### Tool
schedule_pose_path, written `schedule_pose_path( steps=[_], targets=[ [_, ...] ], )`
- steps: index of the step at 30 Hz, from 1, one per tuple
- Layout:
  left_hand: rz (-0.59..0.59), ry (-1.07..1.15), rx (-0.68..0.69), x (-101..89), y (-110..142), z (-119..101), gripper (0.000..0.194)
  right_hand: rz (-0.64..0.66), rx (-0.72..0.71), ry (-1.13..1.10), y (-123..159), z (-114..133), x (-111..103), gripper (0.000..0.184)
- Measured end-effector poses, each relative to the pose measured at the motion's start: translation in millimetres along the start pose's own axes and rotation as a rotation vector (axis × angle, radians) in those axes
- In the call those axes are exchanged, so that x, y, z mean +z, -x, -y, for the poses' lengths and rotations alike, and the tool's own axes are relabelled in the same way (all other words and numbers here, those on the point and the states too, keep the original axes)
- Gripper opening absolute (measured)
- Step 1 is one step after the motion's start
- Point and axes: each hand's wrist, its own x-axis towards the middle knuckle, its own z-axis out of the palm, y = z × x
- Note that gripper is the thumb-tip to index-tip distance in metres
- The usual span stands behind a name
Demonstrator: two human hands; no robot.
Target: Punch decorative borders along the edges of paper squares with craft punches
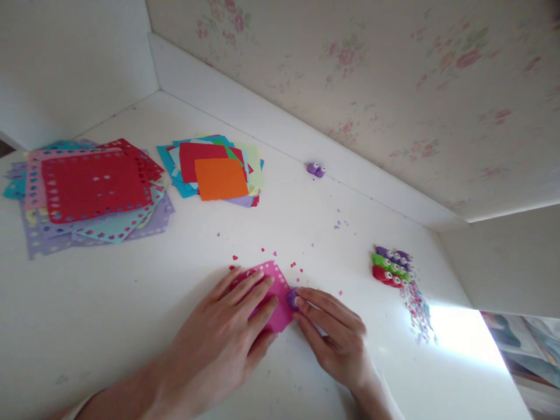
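Here's the pink paper [280, 315], flat on the white table [87, 315] front and centre, small holes along its upper edges, and the purple punch [292, 298] right at its right-hand edge! Trouble could come here: if the paper slides or twists under light pressure, a hole may land crooked or overlap its neighbour. Push the punch unevenly and it might tip, perhaps creasing or tearing that narrow margin.

Now the hands! The left hand [223, 329] lies palm down across the paper, fingers slightly apart, grasping nothing, its forearm coming in from the lower left. The right hand [335, 332] comes from the lower right, wrist bent inward, thumb and fingertips pinched together on the punch.

Just beyond, loose red and pink bits [293, 265] dot the table; one could slip under the paper and spoil its lie. Farther out, the plain paper pile [221, 178] sits well apart from all this.
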Motion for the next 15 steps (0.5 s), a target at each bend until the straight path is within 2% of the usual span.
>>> schedule_pose_path(
  steps=[10, 15],
  targets=[
    [-0.006, 0.017, -0.004, -2.9, -1.7, -0.3, 0.032, 0.06, 0.018, -0.029, -12.9, 5.4, 1.8, 0.019],
    [-0.131, 0.068, 0.01, -10.3, -15.1, -9.5, 0.039, 0.074, 0.045, -0.062, -15.0, 7.3, 1.5, 0.018]
  ],
)
